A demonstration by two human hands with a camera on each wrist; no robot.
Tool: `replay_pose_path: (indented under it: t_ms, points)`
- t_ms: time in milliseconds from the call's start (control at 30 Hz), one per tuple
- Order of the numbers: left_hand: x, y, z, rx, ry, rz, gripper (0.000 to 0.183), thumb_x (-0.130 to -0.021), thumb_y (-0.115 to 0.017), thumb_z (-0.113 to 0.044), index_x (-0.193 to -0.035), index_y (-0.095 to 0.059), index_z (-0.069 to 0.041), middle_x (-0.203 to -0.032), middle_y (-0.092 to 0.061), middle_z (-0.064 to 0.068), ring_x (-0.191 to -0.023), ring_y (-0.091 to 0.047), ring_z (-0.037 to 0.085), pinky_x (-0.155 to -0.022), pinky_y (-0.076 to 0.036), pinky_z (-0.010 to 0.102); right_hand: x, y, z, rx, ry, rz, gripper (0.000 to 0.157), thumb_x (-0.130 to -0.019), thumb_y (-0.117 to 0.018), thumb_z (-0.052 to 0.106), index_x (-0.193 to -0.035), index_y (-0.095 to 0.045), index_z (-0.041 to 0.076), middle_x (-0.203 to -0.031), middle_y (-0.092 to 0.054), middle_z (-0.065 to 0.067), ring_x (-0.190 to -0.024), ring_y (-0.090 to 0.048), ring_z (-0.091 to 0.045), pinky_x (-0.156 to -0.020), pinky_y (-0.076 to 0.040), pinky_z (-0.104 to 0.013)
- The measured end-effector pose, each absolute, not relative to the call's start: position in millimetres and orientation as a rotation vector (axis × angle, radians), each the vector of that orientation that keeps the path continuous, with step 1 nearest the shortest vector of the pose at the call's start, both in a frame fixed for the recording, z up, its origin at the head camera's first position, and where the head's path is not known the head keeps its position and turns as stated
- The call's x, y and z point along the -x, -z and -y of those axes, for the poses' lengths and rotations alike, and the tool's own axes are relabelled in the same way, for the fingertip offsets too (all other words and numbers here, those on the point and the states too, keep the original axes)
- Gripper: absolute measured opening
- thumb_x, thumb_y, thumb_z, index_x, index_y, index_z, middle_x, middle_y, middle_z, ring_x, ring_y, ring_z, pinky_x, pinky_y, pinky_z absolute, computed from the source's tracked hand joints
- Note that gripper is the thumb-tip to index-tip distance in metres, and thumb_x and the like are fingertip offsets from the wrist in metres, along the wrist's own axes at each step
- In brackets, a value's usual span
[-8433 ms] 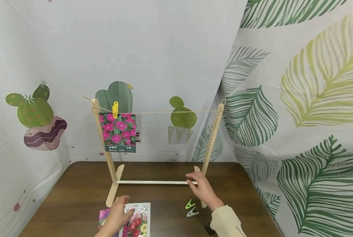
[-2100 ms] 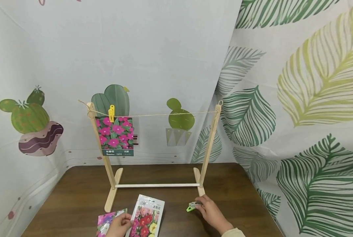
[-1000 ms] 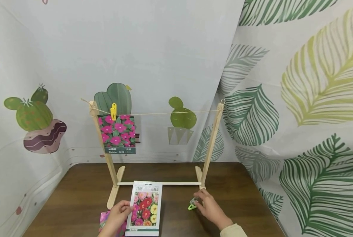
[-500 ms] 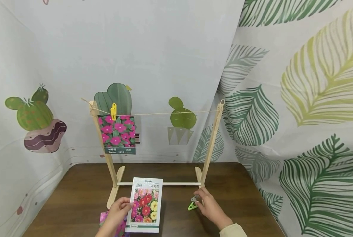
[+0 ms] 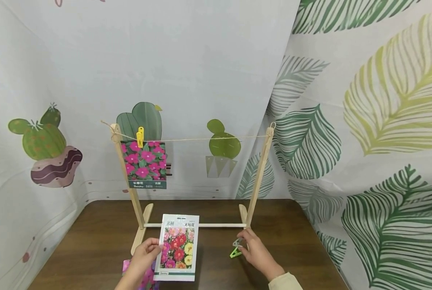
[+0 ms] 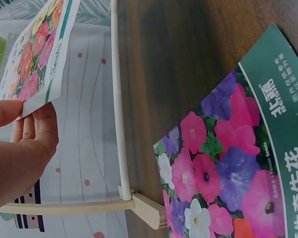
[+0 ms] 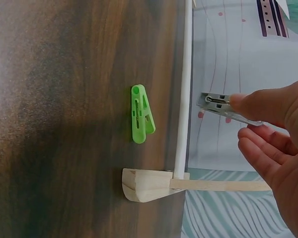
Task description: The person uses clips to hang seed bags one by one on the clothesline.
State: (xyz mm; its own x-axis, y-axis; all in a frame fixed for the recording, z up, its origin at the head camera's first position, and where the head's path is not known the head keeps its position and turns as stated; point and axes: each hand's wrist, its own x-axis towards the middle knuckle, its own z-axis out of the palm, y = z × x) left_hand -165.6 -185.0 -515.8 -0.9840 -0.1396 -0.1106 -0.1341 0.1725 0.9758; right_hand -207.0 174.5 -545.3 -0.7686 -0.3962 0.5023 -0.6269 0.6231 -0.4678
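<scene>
My left hand pinches the left edge of a white flower seed packet, raised upright in front of the stand's crossbar. Red, pink and yellow blooms show on its front. Between thumb and fingertips, my right hand holds a grey clothespin above the table. Under it a green clothespin lies on the wood. Another seed packet, with pink and purple flowers, lies below my left hand. A yellow clothespin clips a pink-flowered packet to the string, near its left end.
The string runs between two wooden posts; the right post rises beyond my right hand. A white crossbar joins the stand's feet on the brown table. A patterned cloth hangs close behind the table.
My left hand has picked up the white packet from the table and raised it upright. The grey clothespin has come off the table into my right hand, leaving the green one lying there.
</scene>
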Motion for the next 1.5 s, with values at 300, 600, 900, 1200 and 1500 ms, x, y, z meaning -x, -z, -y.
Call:
replay_pose_path:
  t_ms: [300,600,900,1200,1500]
  points:
    - [166,511,186,-0.254,2.001,2.354,0.013,-0.088,-0.061,0.002,-0.098,-0.057,0.009,-0.082,-0.065,0.01,-0.072,-0.058,0.013,-0.068,-0.05,0.028,206,535,-173,-0.808,-0.883,2.517,0.039,-0.071,-0.078,-0.01,-0.1,-0.058,0.005,-0.095,-0.055,-0.005,-0.082,-0.062,-0.022,-0.071,-0.054,-0.034]
    - [172,503,187,-0.258,1.982,2.376,0.015,-0.088,-0.062,-0.001,-0.099,-0.058,0.008,-0.082,-0.066,0.008,-0.072,-0.058,0.017,-0.066,-0.048,0.026,209,526,-170,-0.809,-0.889,2.482,0.038,-0.071,-0.078,-0.008,-0.102,-0.058,0.003,-0.092,-0.057,-0.005,-0.081,-0.06,-0.017,-0.071,-0.054,-0.034]
    - [175,498,186,-0.219,1.988,2.38,0.013,-0.09,-0.061,-0.003,-0.099,-0.057,0.006,-0.084,-0.066,0.007,-0.078,-0.057,0.014,-0.071,-0.047,0.027,212,510,-163,-0.815,-0.842,2.49,0.037,-0.073,-0.078,-0.007,-0.103,-0.058,0.005,-0.093,-0.057,-0.005,-0.085,-0.06,-0.018,-0.072,-0.053,-0.03]
    - [178,487,183,-0.225,1.979,2.377,0.015,-0.09,-0.061,-0.004,-0.101,-0.058,0.006,-0.085,-0.065,0.007,-0.079,-0.056,0.016,-0.071,-0.047,0.029,214,498,-157,-0.861,-0.857,2.428,0.036,-0.075,-0.078,-0.004,-0.105,-0.058,0.003,-0.098,-0.058,-0.006,-0.088,-0.061,-0.019,-0.074,-0.053,-0.03]
    - [181,477,181,-0.162,1.95,2.375,0.014,-0.091,-0.06,-0.003,-0.101,-0.058,0.006,-0.088,-0.067,0.009,-0.083,-0.058,0.015,-0.082,-0.046,0.031,217,482,-150,-0.839,-0.838,2.371,0.038,-0.076,-0.078,-0.002,-0.108,-0.059,0.002,-0.101,-0.059,-0.009,-0.092,-0.063,-0.024,-0.075,-0.054,-0.034]
